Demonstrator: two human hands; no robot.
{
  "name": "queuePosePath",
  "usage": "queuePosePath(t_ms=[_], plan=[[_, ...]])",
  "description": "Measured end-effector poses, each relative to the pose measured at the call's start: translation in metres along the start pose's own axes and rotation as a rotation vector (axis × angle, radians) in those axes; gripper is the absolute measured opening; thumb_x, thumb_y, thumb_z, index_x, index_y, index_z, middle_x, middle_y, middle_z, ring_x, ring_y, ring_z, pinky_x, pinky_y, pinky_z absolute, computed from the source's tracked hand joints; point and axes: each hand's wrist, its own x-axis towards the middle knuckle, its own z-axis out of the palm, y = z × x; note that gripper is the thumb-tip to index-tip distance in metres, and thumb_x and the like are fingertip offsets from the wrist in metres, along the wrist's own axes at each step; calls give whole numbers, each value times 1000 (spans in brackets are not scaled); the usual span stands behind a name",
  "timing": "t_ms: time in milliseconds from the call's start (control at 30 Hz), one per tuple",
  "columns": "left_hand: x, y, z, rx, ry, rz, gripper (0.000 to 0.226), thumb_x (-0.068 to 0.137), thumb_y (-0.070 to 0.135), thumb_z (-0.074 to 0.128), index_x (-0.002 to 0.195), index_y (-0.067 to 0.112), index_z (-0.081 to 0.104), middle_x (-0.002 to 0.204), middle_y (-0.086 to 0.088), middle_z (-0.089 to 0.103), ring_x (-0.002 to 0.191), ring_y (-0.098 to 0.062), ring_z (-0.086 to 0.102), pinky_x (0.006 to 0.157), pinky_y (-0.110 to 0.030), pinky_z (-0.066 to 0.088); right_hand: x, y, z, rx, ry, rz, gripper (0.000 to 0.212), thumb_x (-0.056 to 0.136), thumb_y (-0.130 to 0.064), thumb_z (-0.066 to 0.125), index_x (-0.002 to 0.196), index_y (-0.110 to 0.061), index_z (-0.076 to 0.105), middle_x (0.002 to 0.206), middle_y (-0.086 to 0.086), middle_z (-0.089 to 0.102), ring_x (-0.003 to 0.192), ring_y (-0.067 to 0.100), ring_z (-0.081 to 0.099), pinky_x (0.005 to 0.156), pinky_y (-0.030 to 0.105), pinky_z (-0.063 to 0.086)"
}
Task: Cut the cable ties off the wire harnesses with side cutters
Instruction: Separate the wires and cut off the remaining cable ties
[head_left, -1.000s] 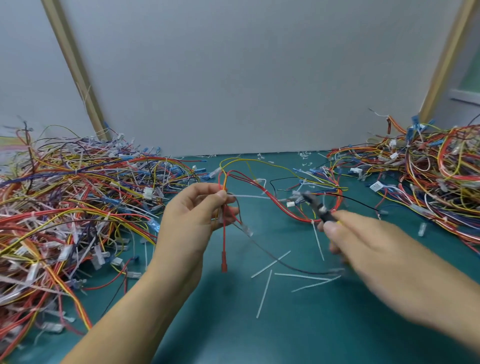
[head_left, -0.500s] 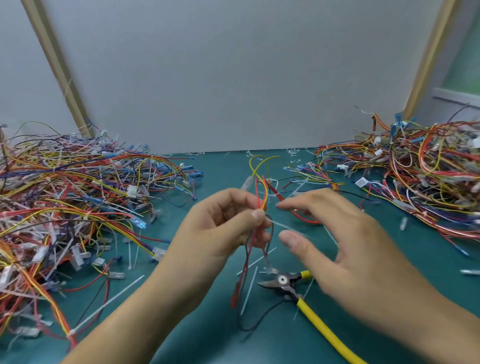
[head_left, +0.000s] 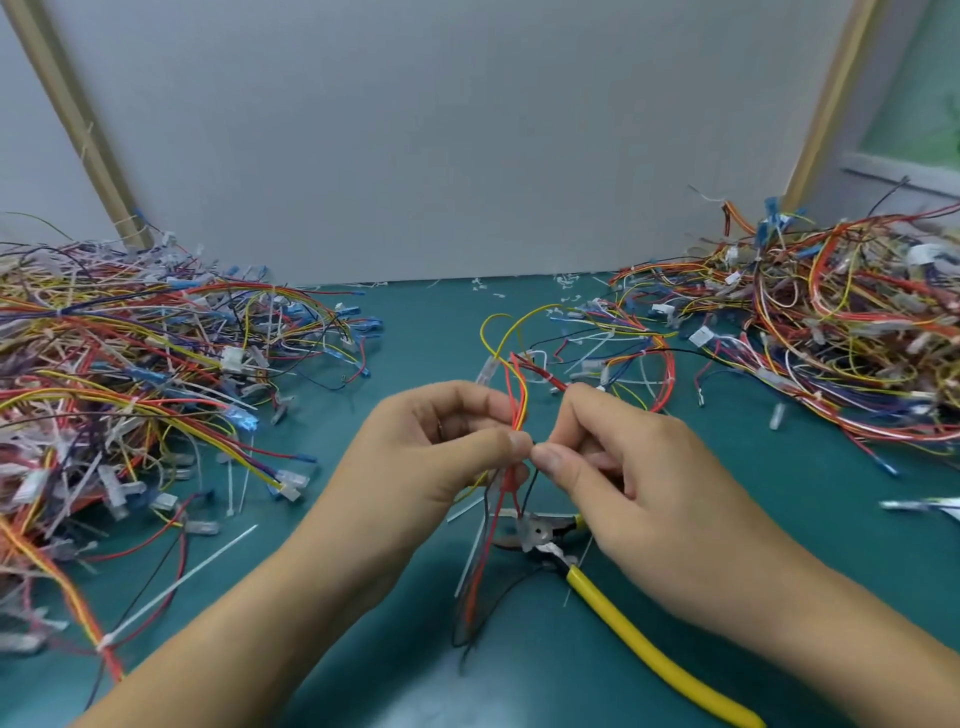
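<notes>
From my remote seat I see both hands raised over the teal worktop (head_left: 426, 332), meeting in the middle of the view. The left hand (head_left: 441, 457) pinches a thin wire harness (head_left: 517, 410) of red, yellow and black strands between thumb and curled fingers. The right hand (head_left: 639, 488) is curled too, its thumb and forefinger pinching the same bundle just beside the left thumb tip, so the two thumbs nearly touch. Above the hands the harness loops up and away toward the back. Below them its ends hang down to the worktop. Whether a tie sits at the pinch I cannot tell; the fingers cover it.

The side cutters (head_left: 623, 623) lie on the worktop under the right hand, held by neither hand. Their metal head lies just beside the hanging wires, and one yellow handle runs toward the lower right corner.

A big tangle of harnesses (head_left: 130, 374) fills the left side, and a second heap (head_left: 831, 332) fills the right, both well apart from the hands. A loose white cable tie (head_left: 182, 582) lies on the worktop near the left forearm, with smaller white scraps by the grey back panel (head_left: 467, 130).
</notes>
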Motion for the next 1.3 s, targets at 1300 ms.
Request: queuePosePath(t_ms=[1300], plan=[[4,-2,-9,-222,-143,-136,29,86,20,59,105,3,75,80,-2,73,67,-10,67,64,-22,55,4,2,17,1117,-203,406,13,84,-23,62,84,-14,72,80,10,72,73,19,69,60,21,53]])
